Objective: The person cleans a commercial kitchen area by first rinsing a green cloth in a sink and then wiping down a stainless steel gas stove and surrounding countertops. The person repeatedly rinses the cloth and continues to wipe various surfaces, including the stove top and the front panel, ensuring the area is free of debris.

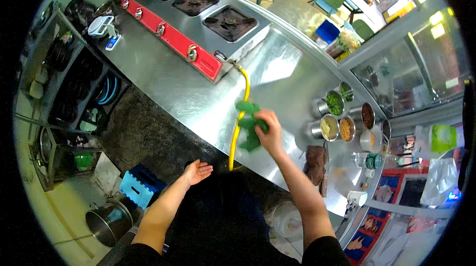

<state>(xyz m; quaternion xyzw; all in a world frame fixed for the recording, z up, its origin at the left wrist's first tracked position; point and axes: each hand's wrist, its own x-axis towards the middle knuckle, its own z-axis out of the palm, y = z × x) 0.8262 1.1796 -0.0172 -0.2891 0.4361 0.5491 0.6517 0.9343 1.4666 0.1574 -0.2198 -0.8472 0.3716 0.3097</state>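
My right hand [270,132] grips a crumpled green cloth [252,140], blurred, above the stainless steel counter [197,98]. Part of the cloth overlaps the yellow gas hose [237,126] in view; whether it touches the hose or the steel I cannot tell. The hose runs from the corner of a gas stove [208,66] with a red front panel and over the counter's front edge. My left hand [198,172] is empty, fingers extended, out over the dark floor in front of the counter.
Metal containers of chopped greens [334,103], yellow paste [329,127] and orange bits [347,129] stand at the right. A brown cloth [316,165] and a plastic bottle [368,160] lie nearby. A blue step stool [139,188] and a steel pot [108,222] are at lower left.
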